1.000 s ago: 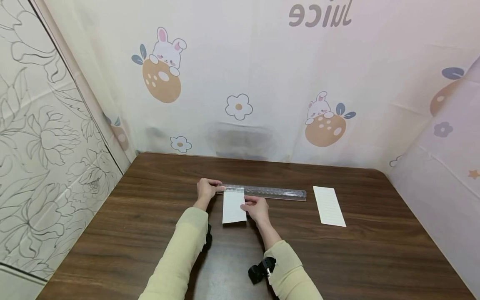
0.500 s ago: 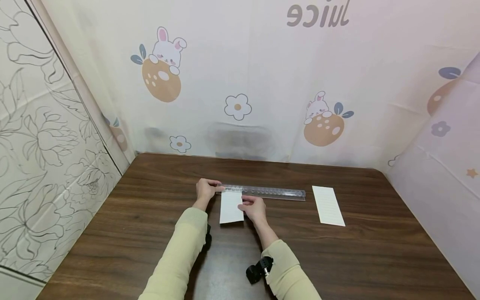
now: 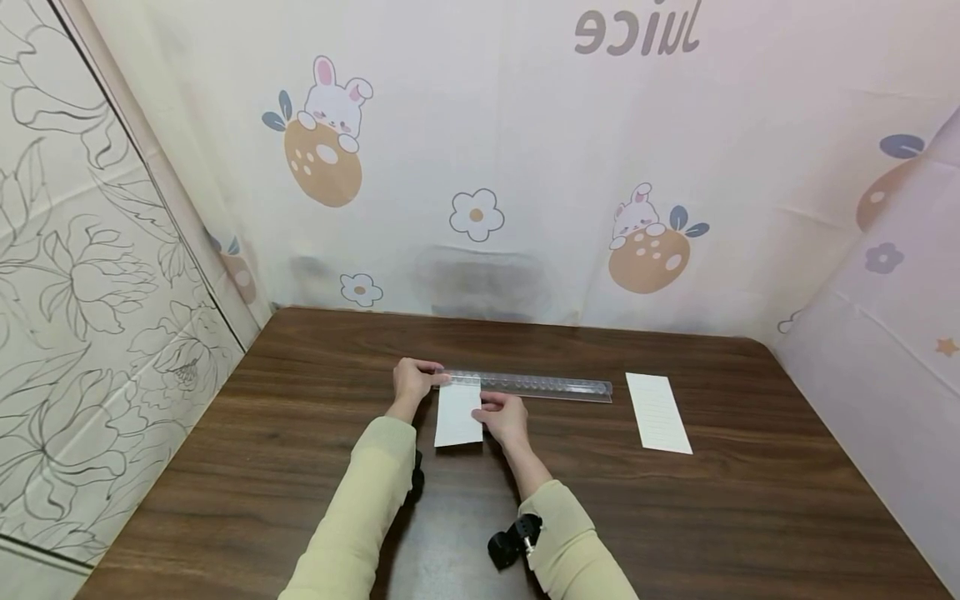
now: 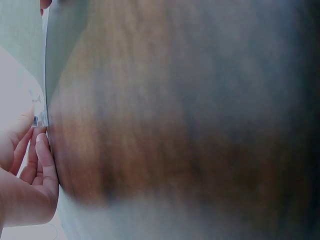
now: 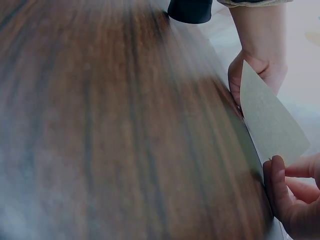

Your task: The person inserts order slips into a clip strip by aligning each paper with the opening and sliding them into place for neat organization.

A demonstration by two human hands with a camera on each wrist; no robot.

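Observation:
A clear plastic ruler (image 3: pixel 536 386) lies across the middle of the brown table (image 3: pixel 300 467). My left hand (image 3: pixel 414 380) pinches its left end, and the fingers (image 4: pixel 42 165) show beside the ruler's tip (image 4: pixel 40 120). A white paper slip (image 3: pixel 458 414) has its far edge at the ruler. My right hand (image 3: pixel 504 418) pinches the slip's right edge. In the right wrist view the slip (image 5: pixel 270 120) stands lifted off the wood, with my right hand's fingers (image 5: pixel 287 200) on its near corner and the left hand (image 5: pixel 257 67) behind it.
A second, lined paper slip (image 3: pixel 658 412) lies flat to the right, just past the ruler's right end. Printed cloth walls (image 3: pixel 480 167) close in the table at the back and both sides. A black wrist mount (image 3: pixel 506 542) sits on my right sleeve.
The paper slip and my right hand have shifted slightly left along the ruler. The left hand and the ruler have stayed in place.

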